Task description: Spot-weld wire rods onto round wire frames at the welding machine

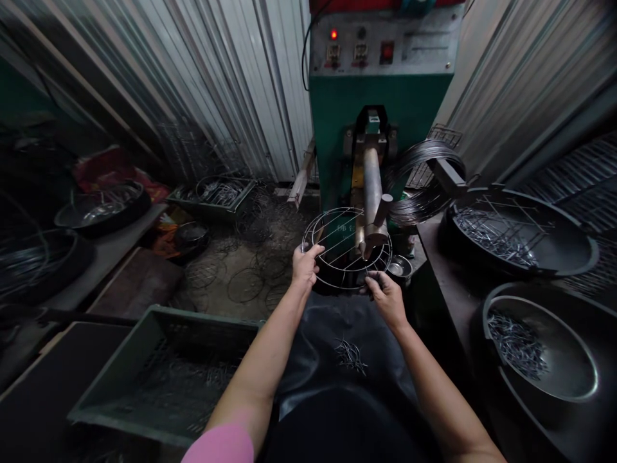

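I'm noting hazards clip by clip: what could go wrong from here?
The right hand is close to the metal head of the green machine, so it might get pinched. The round wire frame, gripped at its rim by the left hand, could tilt. Short wire pieces lying loose on the dark lap cover could slide off.

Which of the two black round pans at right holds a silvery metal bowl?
The nearer black round pan: the silvery bowl sits inside. The farther pan shows none.

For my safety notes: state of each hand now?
Left hand: closed on the wire frame, left side.
Right hand: closed at the frame's near side; cannot tell what it holds.
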Demonstrator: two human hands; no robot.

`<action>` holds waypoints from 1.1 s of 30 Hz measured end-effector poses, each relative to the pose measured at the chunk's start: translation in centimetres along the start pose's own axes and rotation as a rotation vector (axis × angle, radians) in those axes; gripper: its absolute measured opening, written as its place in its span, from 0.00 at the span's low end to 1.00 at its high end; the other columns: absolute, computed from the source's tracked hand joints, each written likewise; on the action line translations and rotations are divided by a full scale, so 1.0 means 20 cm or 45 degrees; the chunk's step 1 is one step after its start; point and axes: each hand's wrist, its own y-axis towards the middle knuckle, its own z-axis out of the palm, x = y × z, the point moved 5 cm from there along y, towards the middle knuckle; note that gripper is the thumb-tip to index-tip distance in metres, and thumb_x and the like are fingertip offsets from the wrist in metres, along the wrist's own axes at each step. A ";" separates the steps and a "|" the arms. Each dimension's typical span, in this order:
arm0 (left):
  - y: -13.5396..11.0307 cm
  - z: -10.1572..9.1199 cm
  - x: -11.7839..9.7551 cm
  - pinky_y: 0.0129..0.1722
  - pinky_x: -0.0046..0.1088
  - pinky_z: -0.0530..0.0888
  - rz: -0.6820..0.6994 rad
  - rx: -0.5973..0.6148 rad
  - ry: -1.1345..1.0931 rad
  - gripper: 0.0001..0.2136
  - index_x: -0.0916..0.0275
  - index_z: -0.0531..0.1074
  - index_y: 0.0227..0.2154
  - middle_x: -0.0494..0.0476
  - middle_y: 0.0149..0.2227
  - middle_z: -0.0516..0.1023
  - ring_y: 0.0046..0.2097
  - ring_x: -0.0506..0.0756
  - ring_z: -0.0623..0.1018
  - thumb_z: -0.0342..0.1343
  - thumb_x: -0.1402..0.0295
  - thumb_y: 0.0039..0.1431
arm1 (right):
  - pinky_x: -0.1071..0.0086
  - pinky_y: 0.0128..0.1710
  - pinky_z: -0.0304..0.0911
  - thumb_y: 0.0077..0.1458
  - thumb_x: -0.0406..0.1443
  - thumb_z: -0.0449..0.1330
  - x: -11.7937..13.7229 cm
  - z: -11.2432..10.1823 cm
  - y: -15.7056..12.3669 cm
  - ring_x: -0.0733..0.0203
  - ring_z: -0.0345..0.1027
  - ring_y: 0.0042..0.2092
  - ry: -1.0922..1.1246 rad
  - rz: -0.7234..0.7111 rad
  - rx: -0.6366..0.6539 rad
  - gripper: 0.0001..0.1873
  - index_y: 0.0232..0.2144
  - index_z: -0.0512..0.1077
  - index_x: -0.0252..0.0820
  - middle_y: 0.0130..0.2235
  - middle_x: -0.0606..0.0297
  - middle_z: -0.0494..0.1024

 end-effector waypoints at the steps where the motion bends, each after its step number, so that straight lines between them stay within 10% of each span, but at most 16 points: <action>1: 0.00 0.00 0.00 0.17 0.18 0.48 0.015 -0.003 0.003 0.24 0.60 0.62 0.35 0.41 0.20 0.60 0.17 0.42 0.56 0.63 0.67 0.32 | 0.71 0.25 0.63 0.53 0.44 0.55 0.00 0.00 0.00 0.63 0.70 0.26 0.005 0.000 -0.007 0.12 0.34 0.69 0.41 0.30 0.63 0.77; 19: 0.07 0.03 0.01 0.13 0.19 0.48 0.061 0.009 0.034 0.16 0.61 0.61 0.21 0.42 0.16 0.55 0.15 0.42 0.53 0.63 0.63 0.34 | 0.70 0.28 0.64 0.49 0.46 0.57 0.04 -0.03 0.07 0.63 0.69 0.25 0.040 0.019 -0.113 0.16 0.33 0.71 0.39 0.26 0.65 0.75; 26: 0.17 0.00 -0.05 0.14 0.20 0.58 -0.213 0.223 0.142 0.18 0.63 0.65 0.23 0.44 0.17 0.59 0.16 0.44 0.59 0.67 0.60 0.31 | 0.69 0.22 0.62 0.44 0.44 0.58 -0.35 -0.32 -0.24 0.62 0.64 0.22 -0.043 0.365 -0.259 0.19 0.37 0.73 0.38 0.21 0.66 0.72; 33: 0.18 0.03 -0.04 0.13 0.18 0.48 -0.052 0.229 -0.043 0.18 0.63 0.60 0.18 0.40 0.14 0.51 0.15 0.40 0.50 0.67 0.69 0.29 | 0.66 0.21 0.62 0.44 0.43 0.53 -0.58 -0.40 -0.46 0.60 0.64 0.20 -0.237 0.437 -0.301 0.19 0.39 0.69 0.42 0.21 0.69 0.72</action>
